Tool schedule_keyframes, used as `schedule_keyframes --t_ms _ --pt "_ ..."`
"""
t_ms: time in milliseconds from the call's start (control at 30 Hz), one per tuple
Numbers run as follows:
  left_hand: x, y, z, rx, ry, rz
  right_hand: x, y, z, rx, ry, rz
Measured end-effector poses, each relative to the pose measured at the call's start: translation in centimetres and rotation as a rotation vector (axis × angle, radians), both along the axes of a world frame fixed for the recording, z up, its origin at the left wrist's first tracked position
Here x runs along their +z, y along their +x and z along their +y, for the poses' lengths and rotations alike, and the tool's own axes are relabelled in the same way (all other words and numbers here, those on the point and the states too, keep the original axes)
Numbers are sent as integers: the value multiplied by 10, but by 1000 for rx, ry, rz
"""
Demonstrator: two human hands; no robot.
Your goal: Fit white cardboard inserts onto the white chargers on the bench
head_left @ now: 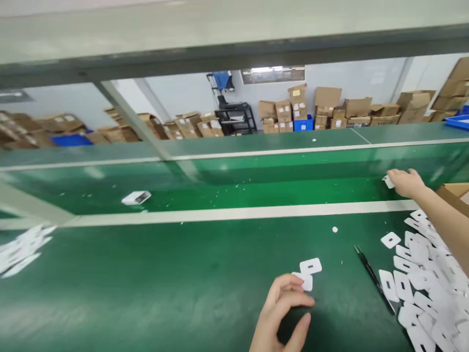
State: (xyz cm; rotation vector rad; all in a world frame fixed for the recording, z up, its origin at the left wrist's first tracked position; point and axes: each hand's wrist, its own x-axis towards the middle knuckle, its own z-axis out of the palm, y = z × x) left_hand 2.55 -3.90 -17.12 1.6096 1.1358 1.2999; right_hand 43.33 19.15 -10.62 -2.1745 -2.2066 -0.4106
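Observation:
My left hand (282, 313) is over the green table with its thumb and fingers apart. Just beyond its fingertips lie two flat white rounded plates, the farther one a slotted plate (317, 268); the hand partly covers the nearer plate (308, 283). Reaching far to the right, my right hand (406, 183) pinches a small white plate (388, 182) above the green conveyor belt, and the fingers hide part of it. Below my right arm spreads a heap of white plates (432, 274). Black tweezers (372, 275) lie beside that heap.
A white box-like device (136, 197) rests on the belt at left. More white pieces (22, 252) lie at the left edge. A cardboard box (452, 200) stands at right. A metal post (128, 117) and overhead beam (234, 58) frame the bench.

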Motion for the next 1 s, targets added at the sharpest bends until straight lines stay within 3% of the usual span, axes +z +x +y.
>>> schedule_keyframes --t_ms 67,167,200,267,300,367,567,700,767,900,1000 --pt "4 -4 1 -24 -91 -88 8 -29 -19 137 12 -11" --pt "6 -9 5 -69 -274 -268 17 -99 -68 458 -46 3" --pt "6 -9 7 -95 -331 -333 19 -127 -88 599 -67 15" --pt "6 -7 9 -167 -413 -440 21 -177 -127 1047 -99 95" --pt "6 -6 9 -214 -438 -465 21 -197 -144 1197 -90 136" --pt "7 -4 9 -274 -459 -481 18 -223 -166 1357 -102 175" --pt "11 -3 5 -265 -490 -559 1 -218 -170 1243 -44 288" --pt "8 -3 5 -302 -487 -590 -2 -223 -178 1345 -118 312" --pt "7 -4 7 -296 -450 -576 -3 -227 -180 1233 -131 410" --pt "8 -8 9 -254 -325 -574 -8 -224 -170 854 -203 587" --pt "9 -8 8 -243 -246 -584 -17 -221 -162 855 -314 547"
